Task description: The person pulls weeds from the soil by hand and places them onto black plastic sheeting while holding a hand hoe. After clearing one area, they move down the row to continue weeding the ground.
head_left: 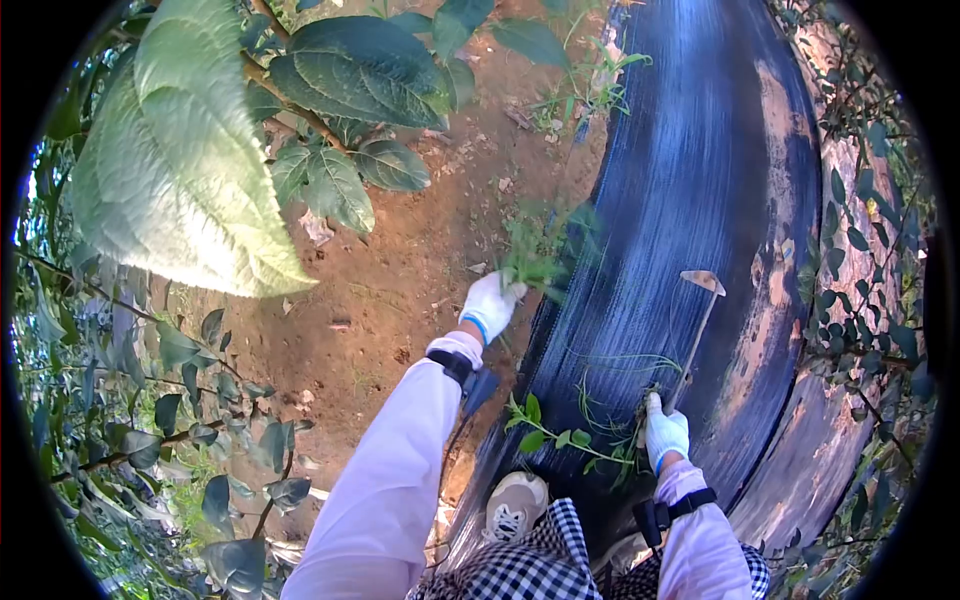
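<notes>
My left hand (492,303), in a white glove, reaches out over the bare soil beside the black plastic sheet (660,180). Its fingers are closed round a tuft of green weeds (535,260), which is blurred. Lower and to the right, my right hand (666,432), also gloved, is wrapped round the thin handle of a small hand hoe (698,335). The hoe's blade points away from me, over the sheet. By the right fingers lie a leafy green stem (562,437) and some thin grass strands (625,362).
Leafy branches (350,75) hang close at the upper left, with one large leaf (185,160) near the camera. More foliage (870,220) lines the right side. My shoe (516,507) stands at the sheet's near edge. Weeds (605,90) grow along its far left edge.
</notes>
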The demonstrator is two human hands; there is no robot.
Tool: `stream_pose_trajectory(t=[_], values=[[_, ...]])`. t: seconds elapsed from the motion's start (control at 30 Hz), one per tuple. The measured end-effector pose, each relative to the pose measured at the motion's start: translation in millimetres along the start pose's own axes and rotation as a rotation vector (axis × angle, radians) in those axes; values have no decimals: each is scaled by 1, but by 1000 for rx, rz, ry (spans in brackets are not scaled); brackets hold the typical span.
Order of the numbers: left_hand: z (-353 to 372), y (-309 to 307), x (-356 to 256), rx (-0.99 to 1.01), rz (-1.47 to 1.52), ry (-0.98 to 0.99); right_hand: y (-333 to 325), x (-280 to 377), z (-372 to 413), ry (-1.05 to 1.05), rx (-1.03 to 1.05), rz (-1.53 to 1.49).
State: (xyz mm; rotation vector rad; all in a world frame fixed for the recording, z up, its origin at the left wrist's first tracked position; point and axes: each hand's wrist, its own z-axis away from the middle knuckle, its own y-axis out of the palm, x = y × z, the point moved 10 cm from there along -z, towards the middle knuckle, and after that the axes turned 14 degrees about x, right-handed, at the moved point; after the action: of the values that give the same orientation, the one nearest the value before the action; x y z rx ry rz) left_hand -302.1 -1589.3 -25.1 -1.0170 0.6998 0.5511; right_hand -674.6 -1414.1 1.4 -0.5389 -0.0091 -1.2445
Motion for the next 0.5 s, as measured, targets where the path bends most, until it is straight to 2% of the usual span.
stream_pose_trajectory(t=[0.03, 0.1, 0.13, 0.17, 0.2, 0.23, 0.27, 0.33, 0.43, 0.5], values=[[4, -10, 10, -91, 186, -66, 0, -2, -1, 1, -2, -2], [14, -31, 25, -227, 672, 18, -3, -2, -7, -8, -8, 17], [38, -73, 5, -330, 591, 110, -5, -6, -11, -9, -11, 30], [56, -109, 1, -302, 355, 13, -4, -8, -12, -11, -11, 44], [72, -131, 23, -304, 565, -146, -1, -6, -10, -8, -4, 24], [76, -150, 49, -342, 668, -98, 0, -2, -5, -9, 3, 5], [80, -172, 77, -367, 262, -164, 1, 5, 1, -12, 8, -15], [98, -171, 113, -161, -389, -457, 3, 15, 7, -19, 21, -30], [115, -135, 84, -137, -9, -369, 3, 7, 5, -14, 24, -34], [114, -101, 69, -125, -296, -208, 1, 1, -3, -22, 15, -22]])
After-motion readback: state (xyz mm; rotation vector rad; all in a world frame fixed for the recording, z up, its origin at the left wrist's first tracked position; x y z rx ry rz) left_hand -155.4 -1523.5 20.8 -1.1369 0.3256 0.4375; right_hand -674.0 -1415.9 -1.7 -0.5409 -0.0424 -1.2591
